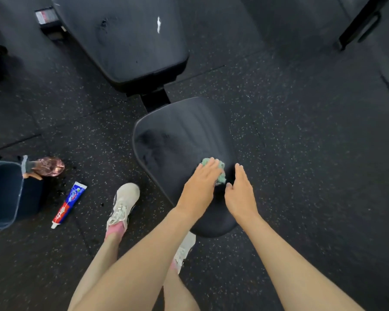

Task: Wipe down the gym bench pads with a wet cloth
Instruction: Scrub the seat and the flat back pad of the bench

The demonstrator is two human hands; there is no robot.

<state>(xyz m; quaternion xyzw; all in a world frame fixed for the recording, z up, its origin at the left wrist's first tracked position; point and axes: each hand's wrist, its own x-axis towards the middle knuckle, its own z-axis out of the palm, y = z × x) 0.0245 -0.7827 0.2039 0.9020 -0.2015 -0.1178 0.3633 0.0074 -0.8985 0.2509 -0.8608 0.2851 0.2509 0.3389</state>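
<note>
Head view, looking down past my legs. My left hand (pixel 200 185) lies flat on the green cloth (pixel 222 175), fingers straight, pressing it onto the seat pad (pixel 177 140) near the pad's right edge; no finger curls round the cloth. My right hand (pixel 240 194) is just beside it, fingers straight and together, holding nothing. Whether it rests on the pad or hovers above it I cannot tell. The larger back pad (pixel 126 41) lies beyond, apart from the seat pad, with a white mark on its surface. On the speckled floor (pixel 301 131) to my left are a blue bin (pixel 2 194), a pink bottle (pixel 51 166) at its corner, and a toothpaste tube (pixel 69 204) lying flat. My white shoe (pixel 124 203) is near the seat pad's left edge.

Step in hand, as I judge it: wiping the seat pad, whose darker patches on the left half suggest damp. The next move calls for even, flat pressure while I sweep the cloth across the unwiped surface, then a reach forward to the back pad.
</note>
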